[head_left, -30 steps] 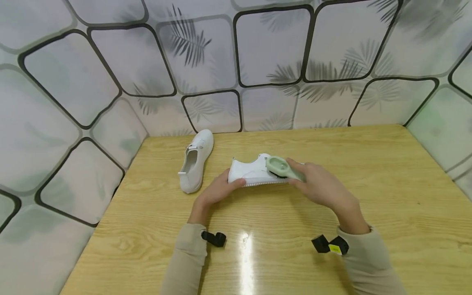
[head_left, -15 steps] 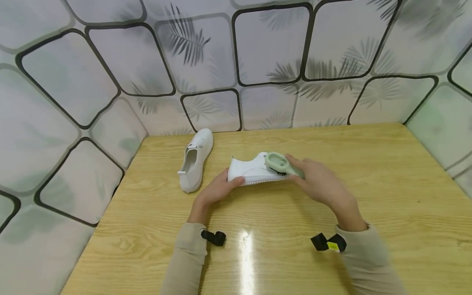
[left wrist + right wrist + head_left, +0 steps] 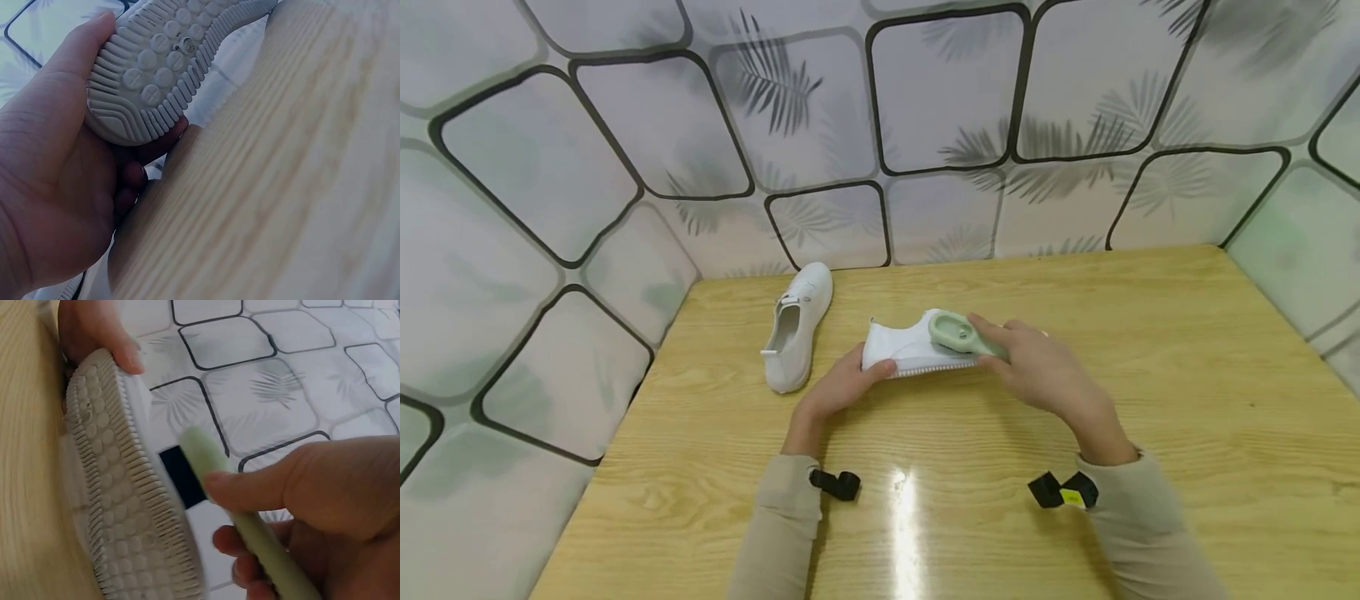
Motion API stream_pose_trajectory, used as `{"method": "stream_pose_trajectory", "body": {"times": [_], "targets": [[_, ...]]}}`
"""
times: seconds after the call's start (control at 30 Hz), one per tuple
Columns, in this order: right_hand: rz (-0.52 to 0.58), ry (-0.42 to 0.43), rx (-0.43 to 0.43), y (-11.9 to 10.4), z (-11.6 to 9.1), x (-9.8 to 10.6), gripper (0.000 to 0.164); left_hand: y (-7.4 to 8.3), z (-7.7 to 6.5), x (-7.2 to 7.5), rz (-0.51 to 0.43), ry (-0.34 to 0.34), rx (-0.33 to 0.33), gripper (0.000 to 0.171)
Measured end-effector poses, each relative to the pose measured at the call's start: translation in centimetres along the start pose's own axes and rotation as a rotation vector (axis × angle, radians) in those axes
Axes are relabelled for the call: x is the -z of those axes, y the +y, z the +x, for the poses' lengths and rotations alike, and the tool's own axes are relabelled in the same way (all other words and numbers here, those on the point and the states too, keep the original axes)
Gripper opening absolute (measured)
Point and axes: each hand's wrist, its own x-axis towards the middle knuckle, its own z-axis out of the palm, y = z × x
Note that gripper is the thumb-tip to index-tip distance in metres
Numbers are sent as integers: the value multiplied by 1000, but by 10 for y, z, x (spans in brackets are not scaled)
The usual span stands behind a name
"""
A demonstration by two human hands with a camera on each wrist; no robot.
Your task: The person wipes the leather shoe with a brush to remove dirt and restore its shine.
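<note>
My left hand (image 3: 841, 385) grips a white shoe (image 3: 898, 343) by its heel, thumb along the sole's edge and fingers beneath. In the left wrist view the shoe's ridged, studded sole (image 3: 164, 65) faces the camera. My right hand (image 3: 1041, 367) holds a light green brush (image 3: 957, 332) by its handle. The brush head overlaps the shoe's upper near the laces. Dark bristles (image 3: 182, 476) point toward the shoe's side in the right wrist view, with the thumb pressed on the back of the brush. The shoe's toe is hidden behind the right hand and brush.
A second white shoe (image 3: 799, 329) lies upright on the wooden table (image 3: 715, 500), left of my left hand and near the back edge. A patterned wall covering (image 3: 947, 92) rises behind the table and along both sides.
The brush and my right hand have shifted slightly left along the shoe's upper. My left hand and the shoe stay nearly where they were.
</note>
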Motion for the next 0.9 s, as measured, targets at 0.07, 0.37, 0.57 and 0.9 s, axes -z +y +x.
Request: {"method": "stream_pose_trajectory", "body": {"times": [0.07,0.37,0.57,0.9], "targets": [[19,-39,17,1,-1,2,59,-1,0,0,7,-6,-11,64],[32,1,4,12,-2,5,60,-1,1,-1,12,-5,-15,68],[125,-60,59,20,-5,6,58,-3,1,-1,37,-14,-9,69],[101,-16,22,16,1,4,61,-2,1,1,28,8,9,70]]}}
